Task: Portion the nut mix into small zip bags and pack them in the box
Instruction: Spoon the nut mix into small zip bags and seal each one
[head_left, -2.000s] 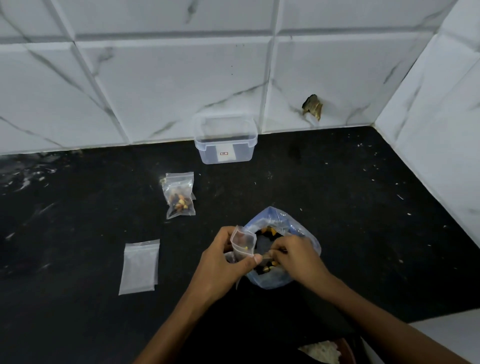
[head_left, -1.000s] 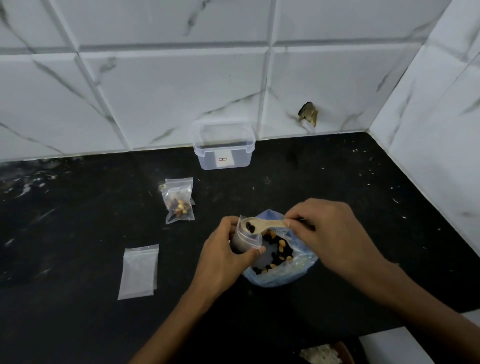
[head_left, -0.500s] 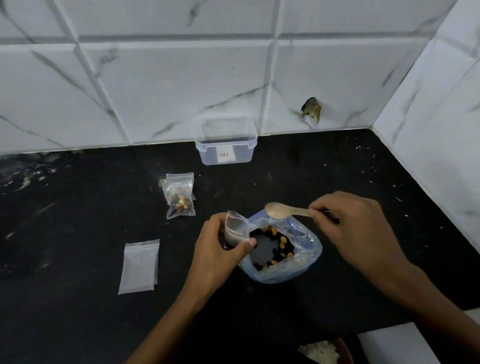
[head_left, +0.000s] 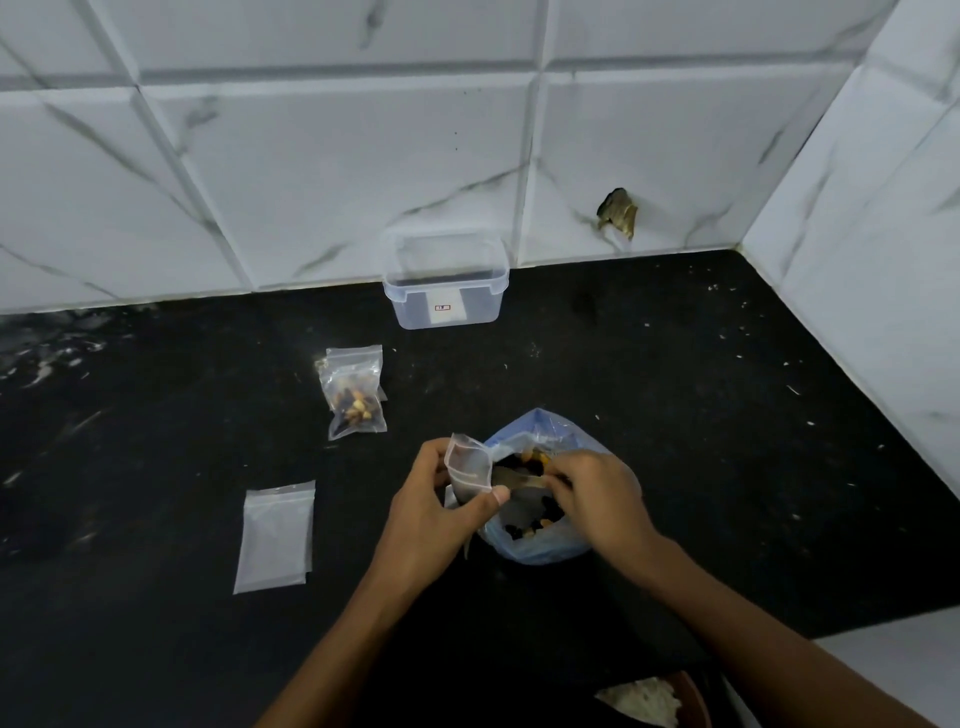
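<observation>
Over a black stone countertop (head_left: 675, 415), a left hand (head_left: 431, 514) pinches a small clear zip bag (head_left: 469, 467) upright at the rim of a blue-tinted plastic bag of nut mix (head_left: 540, 499). The right hand (head_left: 597, 499), fingers curled, grips a pale wooden spoon (head_left: 514, 477) inside that big bag. Left of it lie a filled zip bag (head_left: 356, 395) and a flat empty zip bag (head_left: 275, 535); behind it stands a clear lidless plastic box (head_left: 444, 280).

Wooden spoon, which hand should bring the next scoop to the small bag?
Right. The right hand already holds the wooden spoon in the nut mix bag; the left hand is holding the small zip bag.
</observation>
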